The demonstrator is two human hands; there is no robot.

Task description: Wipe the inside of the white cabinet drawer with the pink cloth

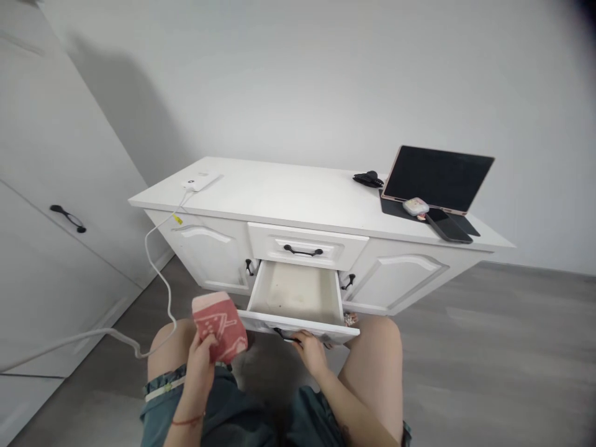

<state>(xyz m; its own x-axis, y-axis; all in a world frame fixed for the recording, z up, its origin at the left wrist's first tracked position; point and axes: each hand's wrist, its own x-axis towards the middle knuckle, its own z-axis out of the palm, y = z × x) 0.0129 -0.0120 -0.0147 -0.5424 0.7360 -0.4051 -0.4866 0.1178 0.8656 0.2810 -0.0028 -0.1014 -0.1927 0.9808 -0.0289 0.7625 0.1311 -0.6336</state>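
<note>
My left hand [201,359] grips a folded red-and-pink patterned cloth [221,329], held up in front of the left corner of the lower drawer [302,297]. That drawer is pulled out of the white cabinet [288,189], and its pale floor shows with small dark specks on it. On the drawer's front, the fingers of my right hand [311,352] are curled over the black handle [285,336]. Above it, the upper drawer [308,246] is closed.
On the cabinet top, a tablet [440,177] stands at the right, with a phone [447,225] and a small case [416,207] before it. A black hair claw [369,179] lies nearby. From a white device [201,181], a cable [165,288] hangs at left beside the wardrobe [60,261].
</note>
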